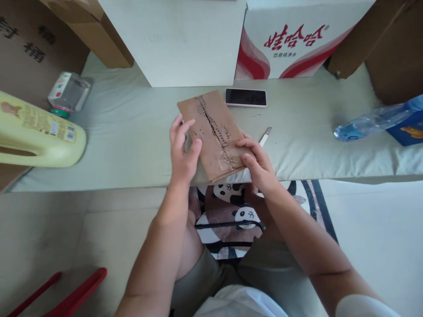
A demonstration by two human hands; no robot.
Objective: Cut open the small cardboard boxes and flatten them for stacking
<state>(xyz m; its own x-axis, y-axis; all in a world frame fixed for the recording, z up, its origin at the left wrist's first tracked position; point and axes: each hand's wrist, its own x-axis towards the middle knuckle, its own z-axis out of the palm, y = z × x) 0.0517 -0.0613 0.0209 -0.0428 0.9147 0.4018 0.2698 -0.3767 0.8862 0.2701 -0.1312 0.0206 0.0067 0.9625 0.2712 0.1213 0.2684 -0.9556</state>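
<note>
A brown folded piece of cardboard [216, 132] is held tilted over the front of the cloth-covered surface. A jagged dark slit runs down its face, with printed marks beside it. My right hand [259, 165] grips its lower right edge, thumb on the face and the other fingers partly hidden. At the left edge is my left hand [183, 149], its fingers spread and the thumb and index finger by the cardboard; whether they press on it I cannot tell. Just beyond my right hand lies a utility knife [265, 137] with a pale handle. Behind the cardboard rests a phone [245, 97], dark screen up.
White boxes [194, 44] stand along the back. On the left are a yellow jug [42, 132] and a clear jar [71, 92] with a green lid. A plastic water bottle [373, 121] lies at right near a blue box [408, 130]. Below is a panda-patterned mat [224, 215].
</note>
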